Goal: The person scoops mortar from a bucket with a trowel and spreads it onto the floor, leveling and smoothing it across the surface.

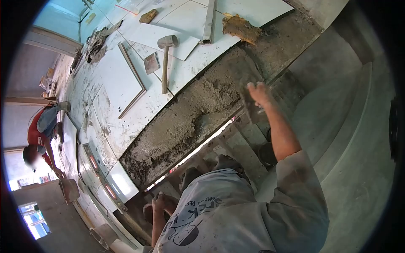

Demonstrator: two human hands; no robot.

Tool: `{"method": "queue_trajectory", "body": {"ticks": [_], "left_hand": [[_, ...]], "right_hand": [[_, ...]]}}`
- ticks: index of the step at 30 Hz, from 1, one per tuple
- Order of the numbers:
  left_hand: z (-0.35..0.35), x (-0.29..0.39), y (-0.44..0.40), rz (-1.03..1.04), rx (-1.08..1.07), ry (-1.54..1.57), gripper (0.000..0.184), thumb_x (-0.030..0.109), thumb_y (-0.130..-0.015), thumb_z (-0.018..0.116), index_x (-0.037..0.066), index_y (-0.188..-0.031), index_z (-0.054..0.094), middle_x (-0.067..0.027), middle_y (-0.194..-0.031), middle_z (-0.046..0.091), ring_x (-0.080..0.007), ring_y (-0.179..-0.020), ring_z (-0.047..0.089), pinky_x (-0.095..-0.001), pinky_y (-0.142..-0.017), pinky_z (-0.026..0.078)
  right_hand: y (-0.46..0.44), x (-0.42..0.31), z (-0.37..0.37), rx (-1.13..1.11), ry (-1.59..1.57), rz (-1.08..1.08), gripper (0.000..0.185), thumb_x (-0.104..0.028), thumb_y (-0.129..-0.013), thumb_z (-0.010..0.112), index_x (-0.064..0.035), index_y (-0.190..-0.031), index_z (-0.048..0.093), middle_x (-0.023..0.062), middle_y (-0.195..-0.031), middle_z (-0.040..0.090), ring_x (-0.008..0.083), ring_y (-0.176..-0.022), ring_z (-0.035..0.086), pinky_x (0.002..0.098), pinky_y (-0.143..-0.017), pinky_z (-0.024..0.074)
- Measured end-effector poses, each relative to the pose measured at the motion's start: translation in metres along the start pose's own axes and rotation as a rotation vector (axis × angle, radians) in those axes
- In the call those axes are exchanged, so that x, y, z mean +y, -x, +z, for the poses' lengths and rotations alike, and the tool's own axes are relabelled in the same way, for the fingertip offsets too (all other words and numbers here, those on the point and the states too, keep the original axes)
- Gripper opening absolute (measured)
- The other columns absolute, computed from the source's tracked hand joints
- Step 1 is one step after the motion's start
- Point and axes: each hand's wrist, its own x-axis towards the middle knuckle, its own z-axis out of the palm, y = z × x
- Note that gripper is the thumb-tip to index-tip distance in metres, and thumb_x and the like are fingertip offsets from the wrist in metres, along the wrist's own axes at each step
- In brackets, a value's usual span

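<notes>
My right hand [259,94] is closed over the strip of wet mortar [215,90]. It grips what looks like a mortar-coated trowel [249,105], whose grey blade is hard to tell from the mortar. Some of the strip is smoothed near that hand; further left it is rough and lumpy. Low beside my body, my left hand [159,203] has its fingers curled. A rounded brownish thing shows next to them, too unclear to name.
White tiles [114,76] border the strip. On them lie a mallet [165,63], a square scraper-like plate [152,63], a metal bar [209,21] and a spirit level [104,177]. Another person [44,130] bends at far left beside a bucket [68,190]. A second bucket [103,236] stands nearer.
</notes>
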Motion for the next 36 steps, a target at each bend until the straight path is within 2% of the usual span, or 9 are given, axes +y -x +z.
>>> {"method": "queue_trajectory", "body": {"ticks": [5,7,12,16,18,20,27,30,36], "left_hand": [[0.006,-0.037,-0.007,0.121,-0.095,-0.392,0.029,0.027,-0.089,0.061,-0.001,-0.096,0.065,-0.0089,-0.085,0.066,-0.0163,-0.076,0.058,-0.0313,-0.069,0.047],[0.011,-0.054,-0.018,-0.088,-0.176,0.232,0.032,0.028,-0.089,0.062,-0.002,-0.100,0.064,-0.0100,-0.087,0.066,-0.0175,-0.077,0.060,-0.0320,-0.069,0.047],[0.021,-0.044,-0.025,-0.012,-0.111,0.262,0.036,0.029,-0.089,0.061,-0.004,-0.105,0.062,-0.0110,-0.091,0.066,-0.0178,-0.081,0.061,-0.0307,-0.071,0.047],[0.011,-0.027,-0.008,0.162,-0.066,0.204,0.039,0.030,-0.090,0.058,-0.005,-0.107,0.061,-0.0105,-0.092,0.065,-0.0172,-0.081,0.062,-0.0307,-0.072,0.047],[0.011,-0.039,0.006,0.107,0.024,0.318,0.039,0.031,-0.090,0.057,-0.005,-0.106,0.061,-0.0100,-0.091,0.065,-0.0173,-0.080,0.062,-0.0308,-0.073,0.047],[0.009,-0.064,0.021,0.057,0.123,0.431,0.040,0.032,-0.091,0.057,-0.006,-0.105,0.060,-0.0095,-0.090,0.065,-0.0174,-0.079,0.062,-0.0310,-0.073,0.047],[0.031,-0.190,0.066,-0.287,0.155,0.402,0.053,0.042,-0.088,0.055,-0.001,-0.119,0.053,-0.0098,-0.102,0.065,-0.0185,-0.087,0.063,-0.0311,-0.065,0.042],[0.043,-0.195,0.092,-0.356,0.240,0.538,0.040,0.032,-0.090,0.055,-0.007,-0.097,0.061,-0.0101,-0.083,0.063,-0.0178,-0.074,0.062,-0.0310,-0.069,0.048],[0.039,-0.225,0.082,-0.364,0.195,0.575,0.046,0.037,-0.089,0.056,-0.008,-0.100,0.061,-0.0116,-0.085,0.064,-0.0186,-0.074,0.061,-0.0317,-0.069,0.047]], "right_hand": [[0.032,-0.030,0.078,-0.153,0.112,-0.207,0.053,-0.040,-0.091,0.039,0.0092,-0.105,0.055,0.0238,-0.088,0.064,0.0264,-0.061,0.066,0.0365,-0.055,0.0549],[0.063,-0.051,0.096,-0.193,0.114,-0.262,0.052,-0.041,-0.090,0.040,0.0078,-0.097,0.058,0.0273,-0.090,0.064,0.0317,-0.073,0.067,0.0419,-0.067,0.0553],[0.108,-0.071,0.158,-0.285,0.376,-0.469,0.052,-0.045,-0.087,0.044,0.0022,-0.102,0.061,0.0280,-0.105,0.061,0.0403,-0.099,0.061,0.0478,-0.086,0.0487],[0.104,-0.067,0.135,-0.105,0.298,-0.589,0.039,-0.040,-0.087,0.046,-0.0040,-0.093,0.061,0.0219,-0.092,0.063,0.0421,-0.086,0.061,0.0518,-0.074,0.0495],[0.046,-0.035,0.130,0.282,0.723,-1.161,0.020,-0.022,-0.089,0.047,-0.0069,-0.082,0.057,0.0172,-0.079,0.060,0.0349,-0.077,0.061,0.0450,-0.063,0.0502],[0.057,-0.070,0.097,-0.045,0.041,-0.185,0.039,-0.034,-0.089,0.049,0.0037,-0.095,0.059,0.0186,-0.072,0.060,0.0286,-0.050,0.058,0.0411,-0.048,0.0477],[0.122,-0.079,0.171,-0.209,0.029,-0.168,0.063,-0.039,-0.088,0.050,0.0113,-0.125,0.045,0.0143,-0.069,0.056,0.0199,-0.041,0.051,0.0349,-0.038,0.0399],[0.167,-0.099,0.209,-0.261,0.016,-0.209,0.042,-0.037,-0.088,0.049,0.0052,-0.086,0.054,0.0078,-0.057,0.047,0.0197,-0.041,0.048,0.0349,-0.038,0.0414],[0.223,-0.125,0.301,-0.386,0.113,-0.399,0.046,-0.036,-0.087,0.048,0.0075,-0.075,0.052,0.0126,-0.057,0.050,0.0239,-0.041,0.053,0.0372,-0.040,0.0446]]}}
